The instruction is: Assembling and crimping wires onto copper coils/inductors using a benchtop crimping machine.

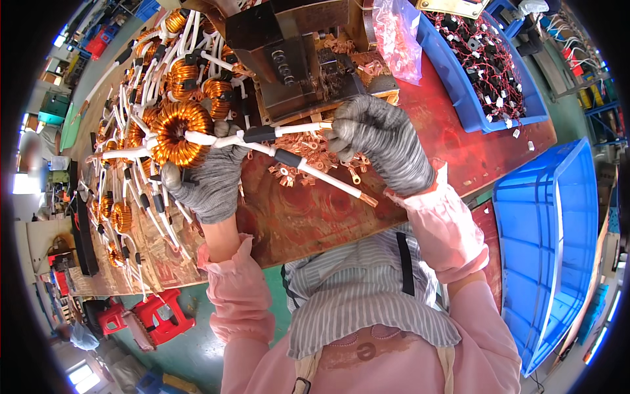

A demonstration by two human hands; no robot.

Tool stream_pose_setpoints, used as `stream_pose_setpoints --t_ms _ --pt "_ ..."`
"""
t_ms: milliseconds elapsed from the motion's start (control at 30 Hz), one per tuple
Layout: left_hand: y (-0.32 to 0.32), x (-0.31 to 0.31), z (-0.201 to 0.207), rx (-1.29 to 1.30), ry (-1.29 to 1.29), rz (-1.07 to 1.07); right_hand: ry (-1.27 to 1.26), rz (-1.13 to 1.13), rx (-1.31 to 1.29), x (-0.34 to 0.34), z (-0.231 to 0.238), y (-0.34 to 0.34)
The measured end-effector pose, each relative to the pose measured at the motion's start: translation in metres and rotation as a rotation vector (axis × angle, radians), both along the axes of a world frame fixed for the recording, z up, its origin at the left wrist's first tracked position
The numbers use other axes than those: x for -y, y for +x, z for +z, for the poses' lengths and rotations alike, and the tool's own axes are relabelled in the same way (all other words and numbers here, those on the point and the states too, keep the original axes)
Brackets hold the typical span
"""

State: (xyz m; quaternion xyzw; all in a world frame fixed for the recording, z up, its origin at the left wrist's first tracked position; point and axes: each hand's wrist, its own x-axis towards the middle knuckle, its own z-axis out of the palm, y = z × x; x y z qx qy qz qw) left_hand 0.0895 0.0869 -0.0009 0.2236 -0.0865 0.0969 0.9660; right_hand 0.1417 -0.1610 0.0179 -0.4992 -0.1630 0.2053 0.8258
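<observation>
My left hand (209, 176), in a grey knit glove, grips a copper-wound ring coil (176, 132) by its white sleeved leads. One lead (328, 180) runs right and down over the bench, ending in bare copper. My right hand (387, 141), also gloved, pinches the end of the upper lead (292, 130) close to the dark metal press machine (298, 56). Loose copper terminal lugs (303, 172) lie scattered on the red bench beneath both hands.
A heap of several similar copper coils (141, 98) with white leads covers the bench at left. A blue bin (489, 72) of red-and-black wired parts stands at right, beside a clear plastic bag (399, 36). A large blue crate (554, 223) sits lower right; red stools (161, 318) below.
</observation>
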Motion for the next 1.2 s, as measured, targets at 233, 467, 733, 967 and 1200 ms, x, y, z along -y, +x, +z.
stream_pose_setpoints --t_ms 233,467,733,967,1200 --pt "-0.003 0.010 0.001 0.127 0.114 -0.066 0.126 0.138 -0.282 0.005 -0.009 0.025" --pt "0.000 0.004 -0.011 0.080 0.126 0.043 -0.177 0.004 0.203 0.002 -0.004 0.052" --pt "0.002 0.013 0.001 -0.104 0.160 0.263 -0.126 0.050 0.135 -0.002 -0.005 0.069" --pt "0.009 0.010 -0.003 -0.103 0.096 0.209 -0.135 0.017 0.108 -0.006 -0.004 0.075" --pt "0.011 0.009 -0.003 -0.139 0.040 0.178 -0.108 -0.050 0.130 -0.013 -0.002 0.077"
